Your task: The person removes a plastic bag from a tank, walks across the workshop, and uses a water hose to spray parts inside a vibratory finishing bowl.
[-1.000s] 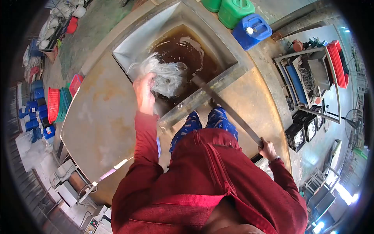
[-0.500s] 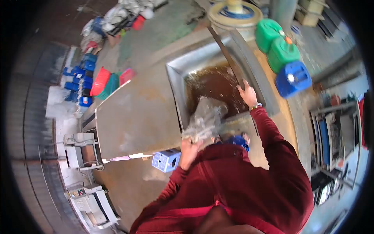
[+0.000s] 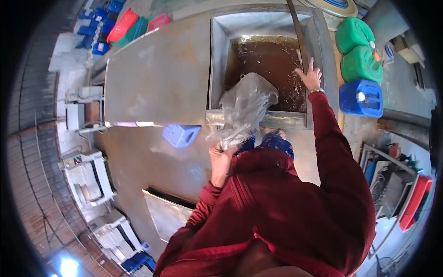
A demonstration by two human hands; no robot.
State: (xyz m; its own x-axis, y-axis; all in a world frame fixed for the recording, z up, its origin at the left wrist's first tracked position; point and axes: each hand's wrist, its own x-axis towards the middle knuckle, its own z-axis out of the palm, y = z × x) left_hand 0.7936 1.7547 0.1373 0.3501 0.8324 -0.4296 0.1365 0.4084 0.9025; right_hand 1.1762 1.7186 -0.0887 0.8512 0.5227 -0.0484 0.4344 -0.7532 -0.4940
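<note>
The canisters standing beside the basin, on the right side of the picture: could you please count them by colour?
Green canisters: 2
Blue canister: 1
Total: 3

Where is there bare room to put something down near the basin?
The metal top is bare between the basin and the baskets. So is the floor left of the blue box. Crowded: the basin's right side, lined with jugs, and near rim, crossed by the plastic.
</note>
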